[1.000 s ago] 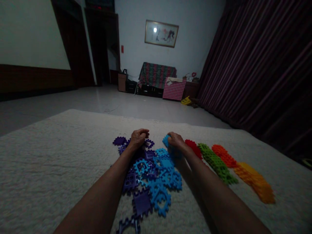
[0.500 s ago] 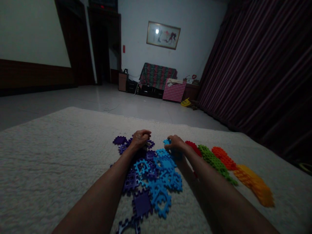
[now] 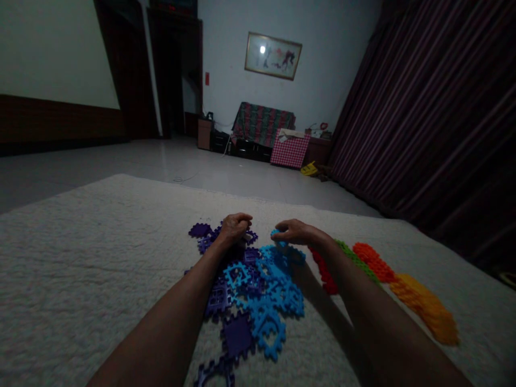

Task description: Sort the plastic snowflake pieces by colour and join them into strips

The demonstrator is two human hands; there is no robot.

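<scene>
On your left, a solid purple tile [image 3: 200,230] lies at the far left corner of the scattered purple pieces [image 3: 219,299], which spread over the pale blanket [image 3: 100,258] toward you. Your left forearm crosses them, and your left hand [image 3: 237,228] is at their far side with its fingers curled in; you cannot tell from here whether it grips anything. A purple toothed piece [image 3: 252,236] shows just right of it. To the right, and overlapping the purple, are the heaped light-blue pieces [image 3: 274,269], reaching from your right hand toward the near side. Your right hand [image 3: 296,231] is partly open at their far end, thumb and fingers apart beside a small blue piece [image 3: 276,235]; whether it has hold of that is unclear. Farther right come the red pieces [image 3: 324,274], partly behind your forearm, then green [image 3: 355,259], orange-red [image 3: 373,262] and yellow-orange rows [image 3: 425,306].
</scene>
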